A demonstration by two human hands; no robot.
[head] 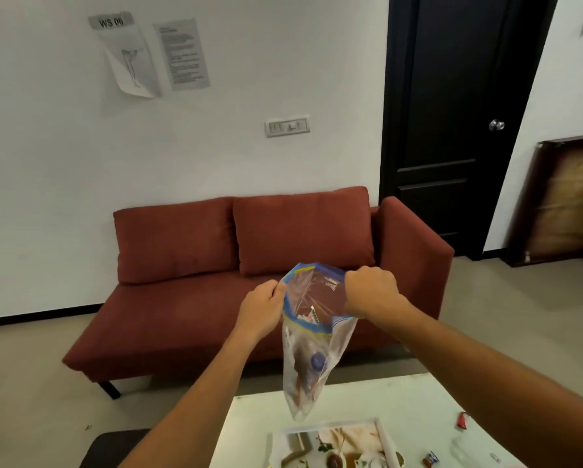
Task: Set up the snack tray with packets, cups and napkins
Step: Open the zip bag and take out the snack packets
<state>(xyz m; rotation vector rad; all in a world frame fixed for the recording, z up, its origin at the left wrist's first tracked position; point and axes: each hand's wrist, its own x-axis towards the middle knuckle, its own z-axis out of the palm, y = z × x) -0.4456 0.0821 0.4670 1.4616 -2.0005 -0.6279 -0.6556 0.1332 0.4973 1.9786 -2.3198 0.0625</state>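
Bag (312, 339): clear zip bag with blue rim, held in the air above the table's far edge, mouth pulled open, bottom hanging down; small items inside, blurred.
Left hand (264, 309): fingers pinched closed on the bag's left rim.
Right hand (371, 290): fist closed on the bag's right rim.
Table (401, 407): white, below the bag.
Tray (337, 444): on the table, just below the bag's tip.
Packets (462, 419): small, on the table, right of the tray.
Sofa (249, 275): red, behind the bag.
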